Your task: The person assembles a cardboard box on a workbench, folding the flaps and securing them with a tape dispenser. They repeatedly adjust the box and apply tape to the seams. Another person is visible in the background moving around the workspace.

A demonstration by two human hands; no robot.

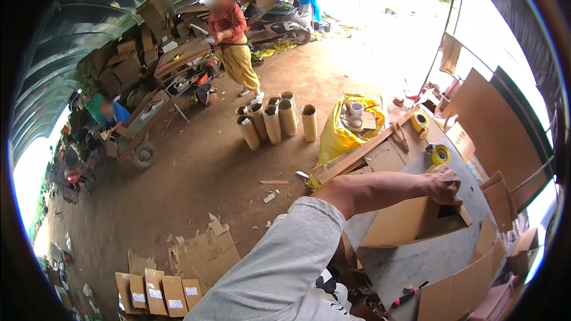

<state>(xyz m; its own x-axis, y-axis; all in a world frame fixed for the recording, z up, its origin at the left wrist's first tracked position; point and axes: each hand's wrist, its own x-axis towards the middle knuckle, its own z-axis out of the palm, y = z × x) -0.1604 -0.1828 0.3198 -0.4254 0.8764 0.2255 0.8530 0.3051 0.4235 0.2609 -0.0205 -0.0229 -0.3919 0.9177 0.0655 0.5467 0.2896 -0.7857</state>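
Observation:
My left arm in a grey sleeve reaches across to the right side of the head view. At its end my left hand [445, 186] is closed, its fingers curled down on the upper edge of a brown cardboard box [395, 220]. The box stands tilted on a grey tabletop [386, 267], with a dark opening just below my fingers. Beyond the hand lies a yellow tape roll [440, 154] in a dispenser. My right hand is not in view.
Another tape roll [420, 120] and pliers [399, 137] lie farther up the table. A red-and-black handled tool [409, 295] lies near its front. Beyond stand a yellow sack [333, 142] and several cardboard tubes [272, 125]. A person [229, 35] stands farther back; flat cartons [156, 291] line the lower left.

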